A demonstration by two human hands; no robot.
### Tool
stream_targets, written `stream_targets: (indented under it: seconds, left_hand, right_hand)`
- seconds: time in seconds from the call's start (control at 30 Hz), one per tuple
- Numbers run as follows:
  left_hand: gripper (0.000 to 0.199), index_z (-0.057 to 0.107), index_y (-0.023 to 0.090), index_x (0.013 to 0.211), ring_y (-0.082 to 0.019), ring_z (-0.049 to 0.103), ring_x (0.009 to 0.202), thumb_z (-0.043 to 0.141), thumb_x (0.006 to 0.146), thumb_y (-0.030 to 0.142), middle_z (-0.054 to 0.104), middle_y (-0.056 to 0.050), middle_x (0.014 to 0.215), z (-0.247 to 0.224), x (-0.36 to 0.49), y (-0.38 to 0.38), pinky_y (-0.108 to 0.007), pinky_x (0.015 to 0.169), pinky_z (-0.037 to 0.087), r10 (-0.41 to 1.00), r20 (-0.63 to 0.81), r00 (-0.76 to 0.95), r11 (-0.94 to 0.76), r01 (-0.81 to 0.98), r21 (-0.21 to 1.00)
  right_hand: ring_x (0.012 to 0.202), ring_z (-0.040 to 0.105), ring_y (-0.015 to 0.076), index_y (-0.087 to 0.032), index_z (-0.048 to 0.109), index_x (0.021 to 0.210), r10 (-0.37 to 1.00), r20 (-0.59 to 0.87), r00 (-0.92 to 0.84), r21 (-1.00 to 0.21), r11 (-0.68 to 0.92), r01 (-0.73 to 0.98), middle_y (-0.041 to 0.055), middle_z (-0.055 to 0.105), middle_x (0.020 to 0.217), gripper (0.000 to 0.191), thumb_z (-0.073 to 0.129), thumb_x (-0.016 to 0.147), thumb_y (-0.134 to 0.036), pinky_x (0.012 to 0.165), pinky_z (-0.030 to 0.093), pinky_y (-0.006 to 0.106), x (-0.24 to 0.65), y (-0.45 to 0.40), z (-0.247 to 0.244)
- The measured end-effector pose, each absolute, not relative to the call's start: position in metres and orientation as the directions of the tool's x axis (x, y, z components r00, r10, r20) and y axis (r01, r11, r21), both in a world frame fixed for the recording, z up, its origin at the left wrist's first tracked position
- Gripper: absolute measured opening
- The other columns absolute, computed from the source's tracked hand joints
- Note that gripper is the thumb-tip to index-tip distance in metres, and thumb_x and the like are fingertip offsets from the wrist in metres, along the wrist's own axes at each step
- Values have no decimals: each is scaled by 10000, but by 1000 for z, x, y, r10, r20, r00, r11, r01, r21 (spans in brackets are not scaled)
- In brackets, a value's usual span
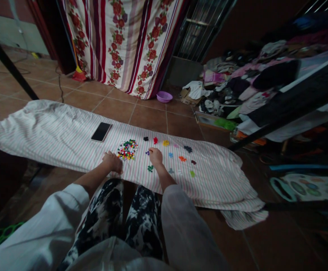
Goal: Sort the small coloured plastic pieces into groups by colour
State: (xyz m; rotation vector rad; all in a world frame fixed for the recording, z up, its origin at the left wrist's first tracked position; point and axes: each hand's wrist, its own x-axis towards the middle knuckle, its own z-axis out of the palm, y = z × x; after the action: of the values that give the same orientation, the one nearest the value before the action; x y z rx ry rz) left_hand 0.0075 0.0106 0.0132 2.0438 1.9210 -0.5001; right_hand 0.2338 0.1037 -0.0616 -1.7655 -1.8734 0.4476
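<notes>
My left hand [113,162] rests on the striped cloth [64,131], its fingers loosely spread beside a mixed heap of small coloured beads [127,149]. Thumb and fingertips of my right hand [156,156] are pinched together at a little purple cluster [147,153]; whatever they hold is too small to make out. Around that hand lie small single-colour groups: black [146,139], red [155,140], yellow [166,143], light blue [171,154], orange [182,159] and green [150,168]. Farther right are dark grey [188,149], maroon [193,162] and lime [192,174] groups.
A phone [101,132] lies on the cloth left of the heap. Beyond the covered surface are a floral curtain [118,45], a purple basin [164,97] on the tiled floor and a large pile of clothes [237,81]. Dark metal bars [8,60] slant at both sides.
</notes>
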Motion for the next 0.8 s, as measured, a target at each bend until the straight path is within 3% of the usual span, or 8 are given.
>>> stream_targets:
  seconds: [0.2,0.47,0.8]
  left_hand:
    - [557,744,213,997,-474,488,1154,730,595,598,637,-240,1154,17,10,12,-566,824,431,884,-468,26,-65,996,-66]
    - [666,677,186,1169,-436,447,1240,688,660,616,589,-240,1261,31,13,10,-528,901,418,841,-541,4,-86,988,-126]
    - [692,666,167,1190,-474,381,1297,706,662,614,570,-256,1281,29,12,6,-557,937,383,862,-507,8,-44,997,-59]
  right_hand:
    - [991,638,182,-229,746,994,984,154,-93,-563,165,810,53,720,1031,339,468,845,-105,946,427,286,238,100,-64]
    - [1018,606,188,-204,708,1094,968,148,-203,-460,249,852,69,699,1089,276,561,862,-191,946,413,287,235,96,-64]
    - [989,585,183,-188,709,1005,959,172,-224,-443,278,852,68,693,1031,234,568,831,-121,924,393,292,231,94,-63]
